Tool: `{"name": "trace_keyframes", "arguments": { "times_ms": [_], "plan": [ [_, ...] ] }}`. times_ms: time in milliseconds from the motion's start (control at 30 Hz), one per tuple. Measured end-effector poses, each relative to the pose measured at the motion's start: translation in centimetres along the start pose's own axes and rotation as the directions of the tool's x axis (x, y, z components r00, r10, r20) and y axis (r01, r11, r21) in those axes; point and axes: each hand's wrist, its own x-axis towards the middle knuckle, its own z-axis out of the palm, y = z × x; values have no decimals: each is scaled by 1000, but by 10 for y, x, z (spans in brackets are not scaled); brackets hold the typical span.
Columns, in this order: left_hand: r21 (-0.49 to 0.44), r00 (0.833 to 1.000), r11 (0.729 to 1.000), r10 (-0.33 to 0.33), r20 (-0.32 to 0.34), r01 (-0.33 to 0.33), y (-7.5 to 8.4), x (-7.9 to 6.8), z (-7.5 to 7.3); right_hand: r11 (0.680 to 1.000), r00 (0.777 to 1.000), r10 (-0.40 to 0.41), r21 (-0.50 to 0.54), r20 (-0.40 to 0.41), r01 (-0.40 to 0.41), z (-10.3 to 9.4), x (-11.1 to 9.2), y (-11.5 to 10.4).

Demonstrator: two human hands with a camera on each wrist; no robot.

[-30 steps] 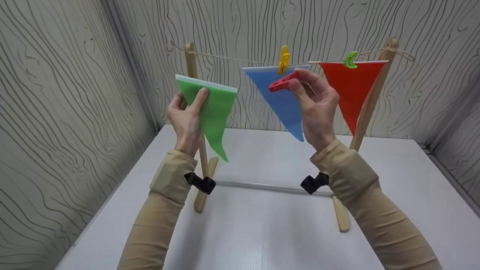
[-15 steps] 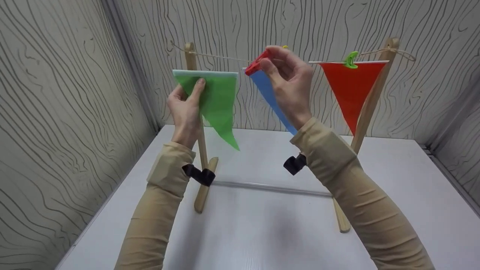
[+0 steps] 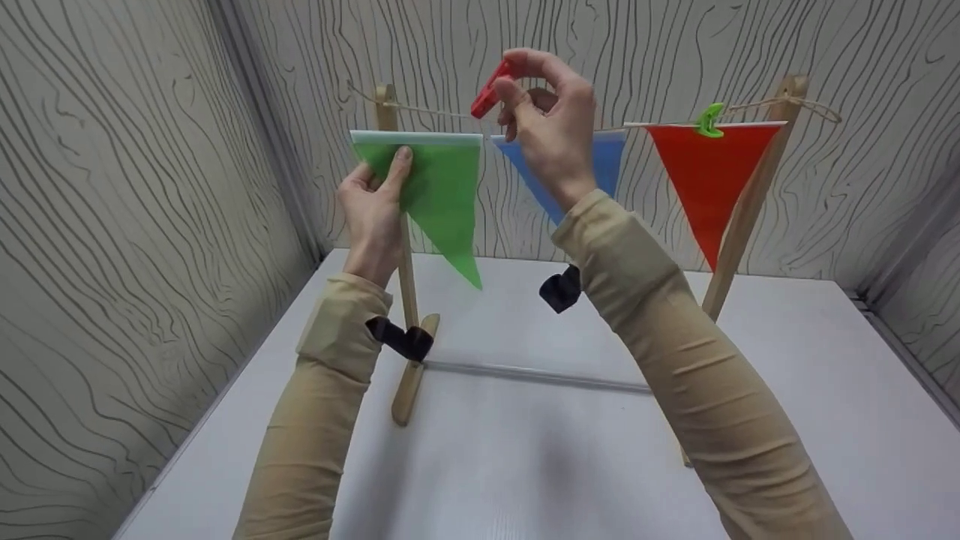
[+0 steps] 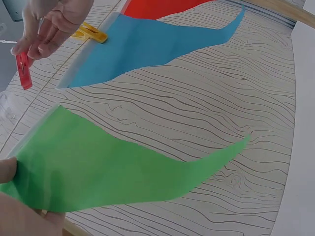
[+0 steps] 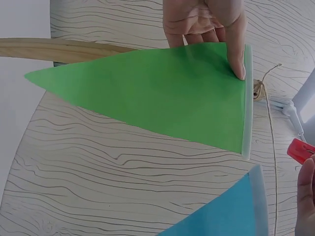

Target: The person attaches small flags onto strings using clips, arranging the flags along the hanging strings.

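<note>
A green triangular pennant (image 3: 439,184) with a white top edge is pinched in my left hand (image 3: 373,214), thumb in front and fingers behind. Its top edge lies close to the string (image 5: 273,128), apart from it in the right wrist view. My right hand (image 3: 555,124) pinches a red clothespin (image 3: 491,90) between thumb and fingertips, above the string and right of the green pennant. Behind that hand hangs a blue pennant (image 3: 607,161), held by a yellow clothespin (image 4: 91,32) that the head view hides. A red pennant (image 3: 709,180) hangs farther right under a green clip (image 3: 709,121).
Two wooden posts, the left post (image 3: 386,112) and the right post (image 3: 739,225), carry the string. Wooden feet (image 3: 409,390) and a thin crossbar (image 3: 525,373) rest on the white table (image 3: 480,465). A wood-patterned wall (image 3: 645,45) stands behind.
My right hand has carried the red clothespin left and upward, from in front of the blue pennant to above the string. My left hand has raised the green pennant slightly and levelled its top edge.
</note>
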Motion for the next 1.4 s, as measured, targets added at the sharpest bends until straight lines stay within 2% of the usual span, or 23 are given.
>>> {"name": "trace_keyframes", "arguments": {
  "times_ms": [233,433,667,900,1200,1400],
  "plan": [
    [2,1000,1000,-11,-4,11,2,1,4,999,998,49,11,36,-49,5,9,1],
    [-8,1000,1000,-14,-1,14,3,2,7,999,998,47,-13,51,-47,9,15,0],
    [-7,999,999,-31,5,31,6,5,9,994,997,33,-103,65,-27,16,23,-3],
    [-36,999,998,-46,8,46,8,5,12,979,993,76,-197,86,-58,19,23,-5],
    [-86,993,990,-114,-7,113,12,4,16,958,994,44,-286,104,-12,24,20,-6],
    [-84,994,991,-106,16,107,12,4,17,942,992,22,-336,125,21,24,18,-4]
  ]
}}
